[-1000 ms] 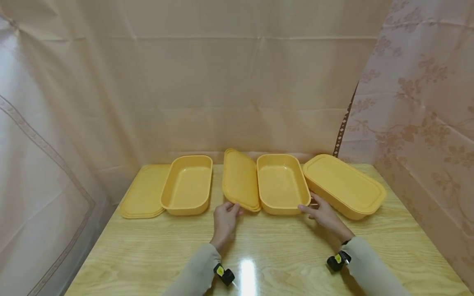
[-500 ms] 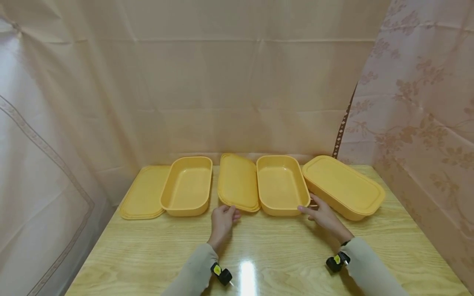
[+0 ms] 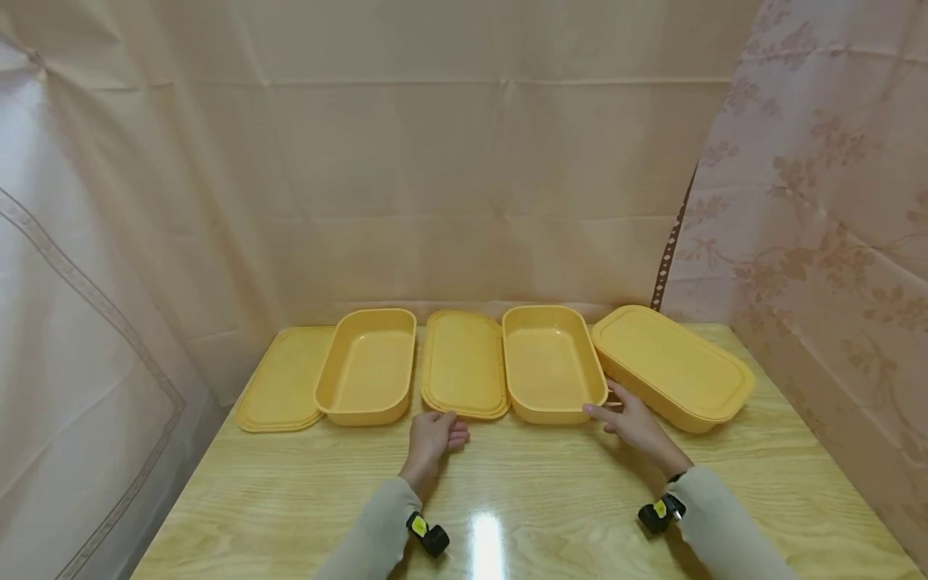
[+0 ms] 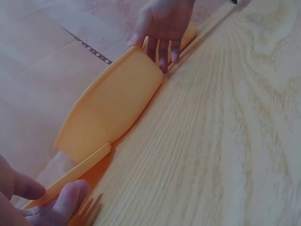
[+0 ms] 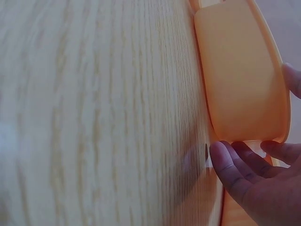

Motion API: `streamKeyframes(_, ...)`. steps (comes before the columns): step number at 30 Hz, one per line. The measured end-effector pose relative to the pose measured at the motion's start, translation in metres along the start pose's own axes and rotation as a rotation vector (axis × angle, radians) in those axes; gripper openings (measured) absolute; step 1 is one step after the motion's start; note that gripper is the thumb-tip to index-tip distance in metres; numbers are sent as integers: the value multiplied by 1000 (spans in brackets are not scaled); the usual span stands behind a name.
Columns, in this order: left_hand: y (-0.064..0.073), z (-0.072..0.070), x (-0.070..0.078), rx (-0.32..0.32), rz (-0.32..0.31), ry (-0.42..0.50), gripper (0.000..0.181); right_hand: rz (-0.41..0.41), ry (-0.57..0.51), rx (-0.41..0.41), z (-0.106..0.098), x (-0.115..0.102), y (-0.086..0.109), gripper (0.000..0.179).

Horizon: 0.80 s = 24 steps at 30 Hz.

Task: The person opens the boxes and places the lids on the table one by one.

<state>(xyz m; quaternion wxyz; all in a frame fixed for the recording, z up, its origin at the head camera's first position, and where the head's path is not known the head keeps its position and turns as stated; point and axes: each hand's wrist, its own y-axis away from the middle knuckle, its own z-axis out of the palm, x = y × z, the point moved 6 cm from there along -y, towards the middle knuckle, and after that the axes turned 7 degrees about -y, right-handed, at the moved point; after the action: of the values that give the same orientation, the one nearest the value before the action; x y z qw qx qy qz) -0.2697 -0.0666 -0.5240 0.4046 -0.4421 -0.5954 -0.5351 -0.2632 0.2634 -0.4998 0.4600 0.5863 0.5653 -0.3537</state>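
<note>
My left hand (image 3: 432, 441) is at the near left corner of a yellow food container lid (image 3: 466, 366). In the left wrist view, thumb and fingers pinch the lid's edge, which is slightly above the wood. The lid's right side meets an open yellow food container (image 3: 554, 362). My right hand (image 3: 632, 420) holds that container's near right corner. Its thumb (image 5: 292, 79) is on the rim, with the other fingers against the wall in the right wrist view. Part of the right hand is hidden between this container and the lidded one beside it.
A lidded yellow container (image 3: 674, 366) stands angled at the right. Another open container (image 3: 370, 366) is left of the pinched lid, with a flat lid (image 3: 285, 383) beyond it. Cloth (image 3: 464, 185) hangs behind the wooden table (image 3: 551, 507).
The pinched lid's raised left side has come down from a tilt to nearly flat. My left hand has moved slightly left and nearer with it. The right hand stays put.
</note>
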Motion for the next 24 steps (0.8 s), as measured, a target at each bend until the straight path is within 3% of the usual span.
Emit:
streamKeyframes(11, -2, -2, -11, -84, -88, 168, 28, -2, 9, 2, 0, -1, -1, 81)
streamKeyframes(16, -2, -2, -12, -107, -115, 178, 25, -5, 16, -8, 0, -1, -1, 81)
streamKeyframes(24, 0, -1, -12, -232, -139, 232, 35, -19, 47, -21, -1, -1, 0, 79)
